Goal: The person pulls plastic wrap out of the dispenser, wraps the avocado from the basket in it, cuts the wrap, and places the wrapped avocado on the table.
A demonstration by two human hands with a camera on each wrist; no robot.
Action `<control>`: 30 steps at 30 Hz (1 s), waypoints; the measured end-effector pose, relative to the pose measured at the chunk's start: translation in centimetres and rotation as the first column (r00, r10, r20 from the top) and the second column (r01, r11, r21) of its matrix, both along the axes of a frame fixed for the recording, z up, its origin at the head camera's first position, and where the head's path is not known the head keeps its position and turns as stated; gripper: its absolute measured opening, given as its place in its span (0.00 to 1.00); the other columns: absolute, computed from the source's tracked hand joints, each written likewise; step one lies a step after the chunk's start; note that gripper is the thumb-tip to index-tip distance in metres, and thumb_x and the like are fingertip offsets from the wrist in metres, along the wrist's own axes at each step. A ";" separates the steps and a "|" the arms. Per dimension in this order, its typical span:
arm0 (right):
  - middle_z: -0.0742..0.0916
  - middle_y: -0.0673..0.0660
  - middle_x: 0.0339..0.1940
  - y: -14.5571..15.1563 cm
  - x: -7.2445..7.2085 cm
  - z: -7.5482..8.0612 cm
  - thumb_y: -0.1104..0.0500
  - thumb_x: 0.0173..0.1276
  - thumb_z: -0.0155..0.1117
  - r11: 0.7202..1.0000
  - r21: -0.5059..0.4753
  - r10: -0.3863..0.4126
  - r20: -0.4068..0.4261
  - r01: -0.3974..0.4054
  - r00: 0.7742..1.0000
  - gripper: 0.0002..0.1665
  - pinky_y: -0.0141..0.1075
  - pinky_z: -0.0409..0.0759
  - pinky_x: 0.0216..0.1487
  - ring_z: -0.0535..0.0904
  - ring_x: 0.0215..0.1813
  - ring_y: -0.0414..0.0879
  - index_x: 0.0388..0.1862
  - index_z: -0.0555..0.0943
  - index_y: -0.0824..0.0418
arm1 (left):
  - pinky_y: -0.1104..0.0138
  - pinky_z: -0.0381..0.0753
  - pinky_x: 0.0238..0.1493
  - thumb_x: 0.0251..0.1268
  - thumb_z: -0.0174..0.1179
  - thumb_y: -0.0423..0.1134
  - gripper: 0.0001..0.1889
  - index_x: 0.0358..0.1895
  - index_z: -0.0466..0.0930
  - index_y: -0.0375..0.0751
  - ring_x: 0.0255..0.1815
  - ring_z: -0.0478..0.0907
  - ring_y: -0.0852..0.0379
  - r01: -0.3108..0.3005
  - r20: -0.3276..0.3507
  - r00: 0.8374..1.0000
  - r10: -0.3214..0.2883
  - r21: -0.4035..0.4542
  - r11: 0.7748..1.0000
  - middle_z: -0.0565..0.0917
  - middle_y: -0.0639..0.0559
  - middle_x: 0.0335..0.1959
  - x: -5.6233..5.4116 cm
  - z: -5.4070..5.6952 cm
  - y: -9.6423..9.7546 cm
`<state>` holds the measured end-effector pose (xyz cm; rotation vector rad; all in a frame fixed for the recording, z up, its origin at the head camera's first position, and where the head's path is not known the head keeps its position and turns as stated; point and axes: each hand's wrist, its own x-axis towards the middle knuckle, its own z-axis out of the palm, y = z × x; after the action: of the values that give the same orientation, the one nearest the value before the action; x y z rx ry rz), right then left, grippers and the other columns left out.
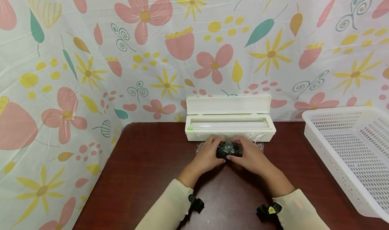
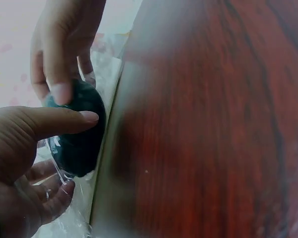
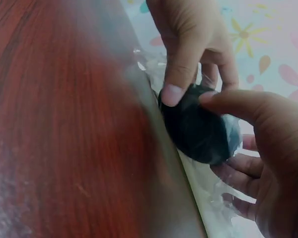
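A dark, rounded oval object (image 1: 227,150) with clear plastic film over it is held between both hands, just in front of a white cling film dispenser (image 1: 197,135). My left hand (image 1: 208,154) grips its left end, the thumb lying across the near face in the left wrist view. On the other end, my right hand (image 1: 250,155) holds it with thumb and fingers, and the right wrist view shows film bunched at the fingers. Loose clear film (image 1: 259,146) spreads out beside the hands along the dispenser's front. What kind of thing the dark object (image 3: 193,126) is, I cannot tell.
The dispenser's lid (image 1: 228,105) stands raised, showing a film roll (image 1: 228,125) and a small green slider (image 1: 190,128). On the right of the brown table (image 1: 152,162) is a white perforated basket (image 1: 334,155). A flowered sheet (image 1: 212,21) hangs behind.
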<state>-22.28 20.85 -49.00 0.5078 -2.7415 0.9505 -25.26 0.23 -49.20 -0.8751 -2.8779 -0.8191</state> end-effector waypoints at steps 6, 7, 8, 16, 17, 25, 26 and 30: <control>0.87 0.59 0.52 0.4 -0.2 0.4 0.46 0.63 0.75 1.000 -0.025 0.017 0.004 -0.017 1.000 0.32 0.51 0.79 0.54 0.83 0.53 0.53 0.59 0.77 0.61 | 0.55 0.75 0.61 0.54 0.77 0.49 0.39 0.70 0.68 0.56 0.61 0.78 0.50 -0.031 -0.036 0.999 0.031 -0.017 0.999 0.76 0.51 0.63 0.0 0.3 0.0; 0.87 0.58 0.51 0.4 -0.2 0.5 0.46 0.64 0.74 0.999 -0.027 0.017 -0.005 -0.017 1.000 0.31 0.50 0.79 0.53 0.83 0.52 0.52 0.59 0.77 0.60 | 0.54 0.74 0.61 0.54 0.77 0.49 0.40 0.70 0.68 0.56 0.62 0.77 0.51 -0.029 -0.040 0.999 0.028 -0.013 1.000 0.76 0.51 0.64 -0.1 0.4 -0.1; 0.87 0.58 0.50 0.5 -0.3 0.6 0.46 0.64 0.74 1.000 -0.024 0.017 -0.018 -0.017 1.000 0.30 0.50 0.79 0.53 0.84 0.52 0.52 0.59 0.78 0.60 | 0.55 0.73 0.61 0.55 0.76 0.50 0.39 0.71 0.68 0.55 0.63 0.77 0.52 -0.023 -0.041 0.999 0.023 -0.006 1.000 0.77 0.52 0.65 -0.1 0.4 -0.1; 0.84 0.59 0.59 0.5 0.1 1.6 0.44 0.68 0.69 0.997 0.074 -0.008 -0.108 0.016 0.994 0.30 0.61 0.72 0.61 0.78 0.62 0.56 0.63 0.80 0.58 | 0.53 0.71 0.67 0.58 0.73 0.55 0.34 0.68 0.73 0.55 0.65 0.75 0.55 0.038 -0.038 0.999 -0.036 0.045 0.998 0.79 0.54 0.64 -0.5 1.2 -0.7; 0.83 0.60 0.61 0.5 0.3 1.8 0.43 0.67 0.69 0.995 0.096 -0.011 -0.112 0.022 0.994 0.33 0.63 0.71 0.62 0.77 0.63 0.57 0.65 0.78 0.58 | 0.53 0.72 0.68 0.58 0.73 0.55 0.34 0.68 0.74 0.56 0.65 0.75 0.55 0.042 -0.031 0.999 -0.040 0.050 0.998 0.79 0.54 0.64 -0.5 1.3 -0.8; 0.77 0.60 0.67 0.1 1.2 2.9 0.52 0.58 0.79 0.988 0.140 0.077 -0.141 -0.057 0.987 0.44 0.65 0.72 0.61 0.74 0.66 0.60 0.71 0.70 0.59 | 0.54 0.76 0.66 0.63 0.67 0.60 0.34 0.71 0.73 0.58 0.67 0.74 0.54 0.060 0.040 0.997 -0.064 0.096 0.994 0.76 0.55 0.68 -0.4 2.0 -0.9; 0.76 0.61 0.66 0.0 1.2 2.8 0.54 0.57 0.80 0.988 0.142 0.082 -0.147 -0.061 0.986 0.45 0.63 0.73 0.61 0.75 0.66 0.61 0.71 0.70 0.59 | 0.55 0.76 0.66 0.63 0.66 0.61 0.34 0.71 0.73 0.58 0.67 0.74 0.54 0.059 0.048 0.997 -0.065 0.109 0.992 0.76 0.55 0.68 -0.4 2.1 -0.9; 0.75 0.65 0.62 -0.1 1.1 2.4 0.59 0.54 0.81 0.988 0.146 0.070 -0.169 -0.045 0.983 0.47 0.62 0.76 0.57 0.76 0.61 0.62 0.71 0.69 0.59 | 0.60 0.78 0.63 0.64 0.64 0.64 0.33 0.71 0.73 0.60 0.65 0.76 0.56 0.061 0.067 0.995 -0.072 0.147 0.987 0.78 0.56 0.65 -0.3 2.5 -0.9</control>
<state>-21.15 20.73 -46.61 0.6640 -2.6609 0.6899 -25.58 -0.69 -46.71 -0.9486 -2.8183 -1.0719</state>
